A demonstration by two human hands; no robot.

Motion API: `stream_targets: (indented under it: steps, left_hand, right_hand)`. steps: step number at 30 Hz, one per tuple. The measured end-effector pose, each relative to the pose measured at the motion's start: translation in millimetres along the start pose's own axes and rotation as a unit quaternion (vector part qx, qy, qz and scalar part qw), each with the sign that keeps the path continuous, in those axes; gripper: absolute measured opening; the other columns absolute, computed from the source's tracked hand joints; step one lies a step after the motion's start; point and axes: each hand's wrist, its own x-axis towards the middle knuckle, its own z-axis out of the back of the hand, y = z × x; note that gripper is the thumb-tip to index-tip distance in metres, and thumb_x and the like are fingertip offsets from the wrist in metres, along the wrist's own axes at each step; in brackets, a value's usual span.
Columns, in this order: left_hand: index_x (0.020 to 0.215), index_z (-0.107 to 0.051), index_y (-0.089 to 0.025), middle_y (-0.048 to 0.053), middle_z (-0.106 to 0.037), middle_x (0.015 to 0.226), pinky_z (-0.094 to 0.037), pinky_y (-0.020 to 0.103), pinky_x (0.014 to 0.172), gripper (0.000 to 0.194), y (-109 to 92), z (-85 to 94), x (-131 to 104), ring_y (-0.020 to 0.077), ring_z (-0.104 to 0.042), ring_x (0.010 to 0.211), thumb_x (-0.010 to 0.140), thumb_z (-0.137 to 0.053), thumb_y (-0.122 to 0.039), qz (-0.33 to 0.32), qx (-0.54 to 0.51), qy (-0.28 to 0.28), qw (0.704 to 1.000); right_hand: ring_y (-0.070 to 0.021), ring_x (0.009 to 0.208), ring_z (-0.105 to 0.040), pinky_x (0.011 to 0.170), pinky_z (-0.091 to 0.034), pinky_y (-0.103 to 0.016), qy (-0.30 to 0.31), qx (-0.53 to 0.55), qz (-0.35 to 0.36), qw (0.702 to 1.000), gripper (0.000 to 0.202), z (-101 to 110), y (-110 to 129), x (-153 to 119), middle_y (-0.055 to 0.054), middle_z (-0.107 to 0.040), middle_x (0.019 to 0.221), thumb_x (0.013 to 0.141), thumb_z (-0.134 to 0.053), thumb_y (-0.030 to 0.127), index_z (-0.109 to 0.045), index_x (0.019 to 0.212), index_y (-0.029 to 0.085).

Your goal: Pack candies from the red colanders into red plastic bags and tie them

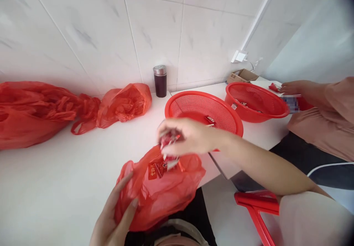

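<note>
One smooth white table [55,187] bears a round, red, perforated plastic basket [190,102] and, just beyond it, a second red basket [251,115]. At the near edge sits a thin, translucent red plastic bag [166,200], its left side pinched by the partly closed left hand [117,209]. Above its mouth, the right hand [190,137] curls round blurred, shiny red-and-white packets [168,140]. A red packet [152,171] inside shows pale characters, not clearly legible; the farther basket's small white label [234,106] is unreadable.

Red packet [157,170] in the bag [166,198]: printed characters, too small and blurred to read
White sticker [234,106] on the farther basket [254,115]: marks, illegible
Flask lid [159,69]: faint marking, unreadable
</note>
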Motion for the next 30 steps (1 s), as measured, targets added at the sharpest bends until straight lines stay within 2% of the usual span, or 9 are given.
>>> stream_targets:
  steps: [4, 7, 11, 16, 21, 23, 26, 28, 30]
  left_hand:
    - [0.135, -0.053, -0.037, -0.004, -0.049, 0.145, -0.019, 0.034, 0.117, 0.057, -15.1, -2.5, 11.8, 0.0262, -0.032, 0.140, 0.080, -0.068, -0.035, -0.005, -0.022, -0.046, 0.999]
    - [0.138, -0.051, -0.035, -0.003, -0.048, 0.145, -0.020, 0.033, 0.116, 0.059, -16.4, -0.3, 14.9, 0.0251, -0.031, 0.141, 0.081, -0.067, -0.033, -0.016, -0.023, -0.055, 0.998]
    - [0.140, -0.048, -0.033, -0.002, -0.047, 0.146, -0.019, 0.034, 0.117, 0.060, -14.2, 3.5, 12.2, 0.0245, -0.030, 0.141, 0.082, -0.065, -0.036, -0.002, -0.008, -0.055, 0.998]
    - [0.142, -0.044, -0.035, -0.004, -0.044, 0.148, -0.019, 0.033, 0.117, 0.062, -10.6, 6.3, 11.7, 0.0240, -0.028, 0.142, 0.083, -0.064, -0.040, 0.002, -0.004, -0.032, 0.999]
    - [0.142, -0.043, -0.040, -0.008, -0.042, 0.150, -0.015, 0.036, 0.119, 0.066, -5.4, 13.2, 11.6, 0.0266, -0.027, 0.143, 0.080, -0.066, -0.043, 0.006, 0.029, -0.004, 1.000]
    - [0.142, -0.042, -0.039, -0.008, -0.041, 0.150, -0.014, 0.038, 0.119, 0.069, -1.5, 14.8, 10.4, 0.0277, -0.027, 0.142, 0.079, -0.067, -0.043, 0.003, 0.043, -0.004, 0.999]
    - [0.144, -0.040, -0.038, -0.005, -0.041, 0.151, -0.017, 0.045, 0.118, 0.071, 6.3, 13.8, 9.4, 0.0297, -0.030, 0.141, 0.078, -0.067, -0.045, -0.015, 0.071, 0.000, 0.997]
    - [0.144, -0.038, -0.039, -0.006, -0.040, 0.151, -0.018, 0.048, 0.118, 0.070, 9.9, 11.2, 9.7, 0.0297, -0.029, 0.141, 0.080, -0.064, -0.047, -0.021, 0.086, -0.001, 0.996]
    - [0.143, -0.038, -0.041, -0.008, -0.040, 0.151, -0.017, 0.047, 0.118, 0.065, 10.0, 8.0, 9.9, 0.0289, -0.028, 0.142, 0.082, -0.060, -0.048, -0.013, 0.089, -0.010, 0.996]
  right_hand:
    - [-0.0161, 0.095, -0.058, 0.081, -0.047, -0.028, 0.124, -0.142, 0.026, 0.982, 0.016, -60.8, -10.2, 22.2, -0.006, -0.059, 0.109, 0.084, -0.062, 0.020, -0.060, 0.101, 0.020]
    - [-0.0216, 0.117, -0.052, 0.091, -0.045, -0.033, 0.156, -0.188, 0.028, 0.969, 0.021, -64.5, -26.7, 30.0, -0.011, -0.055, 0.123, 0.089, -0.054, 0.016, -0.063, 0.108, 0.019]
    - [-0.0220, 0.135, -0.039, 0.103, -0.038, -0.033, 0.196, -0.158, 0.010, 0.968, 0.041, -42.1, -25.2, 22.0, -0.008, -0.045, 0.142, 0.090, -0.055, 0.019, -0.056, 0.130, 0.029]
    - [-0.0239, 0.122, -0.052, 0.099, -0.042, -0.037, 0.156, -0.208, -0.030, 0.965, 0.048, -27.1, -12.5, 7.1, -0.007, -0.051, 0.139, 0.087, -0.055, 0.012, -0.055, 0.132, 0.029]
    - [-0.0188, 0.116, -0.057, 0.095, -0.046, -0.033, -0.013, -0.142, -0.076, 0.987, 0.044, 38.9, -37.4, -9.4, -0.002, -0.058, 0.131, 0.091, -0.052, 0.032, -0.050, 0.135, 0.031]
    - [-0.0244, 0.129, -0.046, 0.101, -0.041, -0.037, -0.044, -0.197, -0.179, 0.963, 0.068, 73.2, -67.5, -21.1, -0.002, -0.042, 0.147, 0.082, -0.063, 0.039, -0.037, 0.144, 0.035]
    - [-0.0373, 0.138, -0.030, 0.106, -0.034, -0.045, 0.016, -0.290, -0.383, 0.877, 0.109, 105.4, -118.5, -40.7, -0.011, -0.022, 0.157, 0.059, -0.079, 0.048, -0.024, 0.151, 0.028]
    - [-0.0403, 0.130, -0.039, 0.096, -0.041, -0.045, 0.066, -0.305, -0.444, 0.840, 0.116, 109.5, -144.5, -51.1, -0.017, -0.025, 0.153, 0.052, -0.082, 0.047, -0.025, 0.151, 0.025]
    - [-0.0363, 0.114, -0.053, 0.081, -0.047, -0.039, 0.084, -0.305, -0.449, 0.836, 0.107, 103.7, -160.2, -57.6, -0.019, -0.036, 0.144, 0.053, -0.081, 0.044, -0.033, 0.146, 0.024]
